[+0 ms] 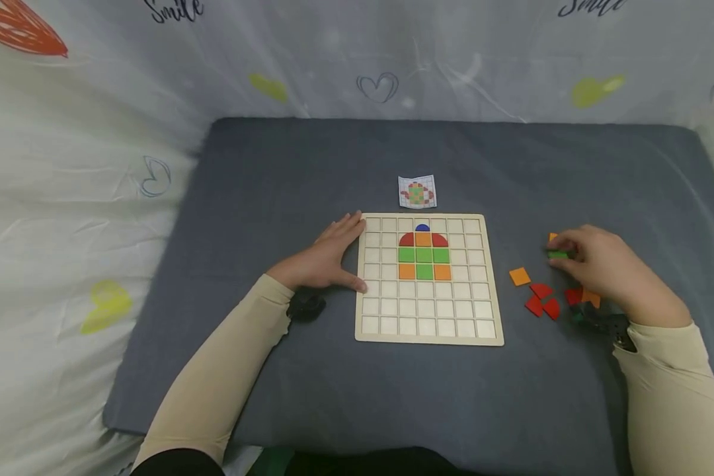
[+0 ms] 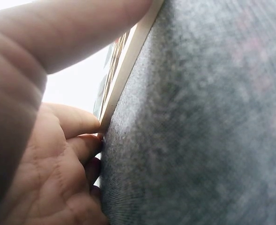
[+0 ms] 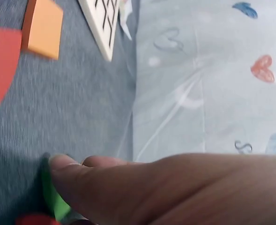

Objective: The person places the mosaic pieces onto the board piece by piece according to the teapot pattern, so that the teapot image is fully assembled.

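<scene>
A square wooden grid board point(image 1: 430, 341) lies on the table, with blue, red, orange and green tiles set in its upper middle cells. My left hand point(image 1: 327, 254) is spread at the board's left edge, fingertips near the top corner and thumb lower down. In the left wrist view, the thumb and fingers touch the board's side. Right of the board, my right hand point(image 1: 607, 268) pinches a green tile point(image 1: 558, 254) between thumb and fingers. Under the thumb in the right wrist view, part of that green tile shows; the rest is hidden.
Behind the board lies a small picture card point(image 1: 418, 192) with a coloured grid pattern. Several loose pieces, including an orange square point(image 1: 519, 276) and a red piece point(image 1: 541, 290), lie between board and right hand. Another orange piece point(image 1: 591, 298) is by the right wrist.
</scene>
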{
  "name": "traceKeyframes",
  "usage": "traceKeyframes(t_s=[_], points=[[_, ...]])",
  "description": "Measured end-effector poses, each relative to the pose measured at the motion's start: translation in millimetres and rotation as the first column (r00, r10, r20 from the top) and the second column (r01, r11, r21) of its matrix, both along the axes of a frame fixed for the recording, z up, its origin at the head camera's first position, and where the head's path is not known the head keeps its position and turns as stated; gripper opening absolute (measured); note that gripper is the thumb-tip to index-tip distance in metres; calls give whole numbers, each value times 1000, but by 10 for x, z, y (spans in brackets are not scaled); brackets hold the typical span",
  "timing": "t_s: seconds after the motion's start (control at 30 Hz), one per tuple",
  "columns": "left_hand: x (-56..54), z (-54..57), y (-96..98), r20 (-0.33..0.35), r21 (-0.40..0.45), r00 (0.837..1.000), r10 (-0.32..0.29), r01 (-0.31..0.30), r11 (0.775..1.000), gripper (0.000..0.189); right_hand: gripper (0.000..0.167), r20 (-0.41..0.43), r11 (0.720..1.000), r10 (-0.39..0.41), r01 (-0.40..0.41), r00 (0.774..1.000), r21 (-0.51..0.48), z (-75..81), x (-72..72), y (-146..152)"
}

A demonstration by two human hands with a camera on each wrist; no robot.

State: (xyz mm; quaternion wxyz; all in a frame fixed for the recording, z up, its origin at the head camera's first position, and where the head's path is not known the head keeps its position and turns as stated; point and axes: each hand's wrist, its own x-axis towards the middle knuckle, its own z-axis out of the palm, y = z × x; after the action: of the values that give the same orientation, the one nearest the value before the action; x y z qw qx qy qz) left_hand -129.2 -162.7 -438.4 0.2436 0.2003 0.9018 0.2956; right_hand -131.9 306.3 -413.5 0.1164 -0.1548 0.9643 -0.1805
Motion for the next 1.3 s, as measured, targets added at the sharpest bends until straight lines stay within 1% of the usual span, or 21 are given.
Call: traceKeyframes(t_s=[0.13,0.3,0.5,0.6,0.8,0.97,1.13,1.23,1.3], points=[[8,22,-5,5,-4,1000,3,-3,1000,129,24,9,1000,-25,25,1000,-3,-16,-1,77],[6,22,-9,7,-2,1000,4,-4,1000,128,28,28,1000,-9,8,1000,4,-47,-14,83],[1,16,-28,0,4,1000,-2,2,1000,129,30,59,1000,-3,3,998,-15,-51,-41,-43],[-4,8,-29,-5,5,1000,-6,6,1000,129,25,70,1000,4,-2,998,-21,-45,-51,-121],[-17,-20,-10,-4,0,1000,-9,9,1000,129,21,73,1000,2,0,997,-29,-10,-32,-233],[-19,-17,15,-5,-2,1000,-11,11,1000,130,18,63,999,11,-8,998,-41,86,6,-326],[-16,-5,13,2,7,1000,-9,9,1000,129,15,50,997,44,-40,998,-73,216,53,-508],[-15,2,0,6,10,1000,-6,6,1000,129,13,62,990,97,-90,993,-112,256,83,-654],[-15,4,-4,6,12,1000,-6,6,1000,130,14,62,980,153,-143,986,-142,266,111,-757]])
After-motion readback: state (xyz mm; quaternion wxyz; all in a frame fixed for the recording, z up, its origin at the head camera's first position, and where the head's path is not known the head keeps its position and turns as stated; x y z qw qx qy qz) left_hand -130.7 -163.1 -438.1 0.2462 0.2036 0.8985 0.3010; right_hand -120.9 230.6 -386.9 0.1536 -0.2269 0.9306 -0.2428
